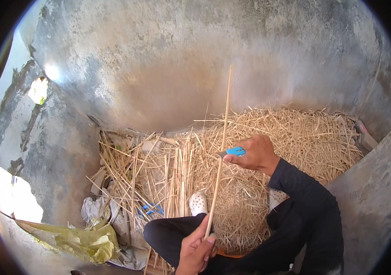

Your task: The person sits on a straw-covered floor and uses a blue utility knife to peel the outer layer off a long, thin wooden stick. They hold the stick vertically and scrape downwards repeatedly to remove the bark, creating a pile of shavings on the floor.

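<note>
My left hand (197,251) grips the lower end of a long thin pale stick (223,137) that stands nearly upright, its tip reaching up in front of the grey wall. My right hand (255,153) holds a small knife with a blue handle (235,151), its blade pressed against the stick about midway up. Both arms wear dark sleeves. My knee in dark trousers and a white perforated shoe (198,202) lie below the stick.
A big heap of straw-coloured shavings (296,137) covers the floor ahead. A bundle of straight sticks (177,183) lies to the left, with crumpled paper and a yellow-green plastic bag (85,240). Rough concrete walls (158,55) enclose the corner; a concrete slab (374,192) stands at right.
</note>
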### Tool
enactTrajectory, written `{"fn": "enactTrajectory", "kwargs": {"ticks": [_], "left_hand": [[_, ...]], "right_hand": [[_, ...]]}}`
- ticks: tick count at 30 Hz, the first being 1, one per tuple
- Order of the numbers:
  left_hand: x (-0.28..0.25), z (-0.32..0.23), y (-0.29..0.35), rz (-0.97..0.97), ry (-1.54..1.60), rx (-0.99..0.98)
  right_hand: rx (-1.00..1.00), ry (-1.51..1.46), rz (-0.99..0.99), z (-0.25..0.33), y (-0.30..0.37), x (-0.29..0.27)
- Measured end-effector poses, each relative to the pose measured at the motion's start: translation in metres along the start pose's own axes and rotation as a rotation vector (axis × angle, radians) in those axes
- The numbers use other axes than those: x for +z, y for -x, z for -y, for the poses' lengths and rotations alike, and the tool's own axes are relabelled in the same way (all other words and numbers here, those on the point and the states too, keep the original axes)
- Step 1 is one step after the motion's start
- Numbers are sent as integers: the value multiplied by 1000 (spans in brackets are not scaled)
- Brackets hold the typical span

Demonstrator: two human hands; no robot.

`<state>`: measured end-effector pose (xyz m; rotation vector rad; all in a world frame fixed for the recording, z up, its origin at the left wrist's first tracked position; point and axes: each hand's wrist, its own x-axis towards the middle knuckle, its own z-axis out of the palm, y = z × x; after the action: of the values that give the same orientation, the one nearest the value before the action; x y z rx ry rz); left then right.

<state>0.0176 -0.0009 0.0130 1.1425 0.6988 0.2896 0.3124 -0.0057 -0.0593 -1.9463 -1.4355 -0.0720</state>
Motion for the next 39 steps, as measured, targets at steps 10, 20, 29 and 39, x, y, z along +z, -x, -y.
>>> {"fn": "enactTrajectory", "kwargs": {"ticks": [10,20,29,39], "left_hand": [[-7,13,9,128,69,20],[-7,6,12,98,-125,10],[-13,16,9,-39,-40,-22],[-19,24,-3,75,307,-6]], "right_hand": [[100,177,-109,-42,-21,-3],[60,181,-169,-38,-10,15],[-277,111,-138,11,13,14],[-126,53,55,11,24,20]]}}
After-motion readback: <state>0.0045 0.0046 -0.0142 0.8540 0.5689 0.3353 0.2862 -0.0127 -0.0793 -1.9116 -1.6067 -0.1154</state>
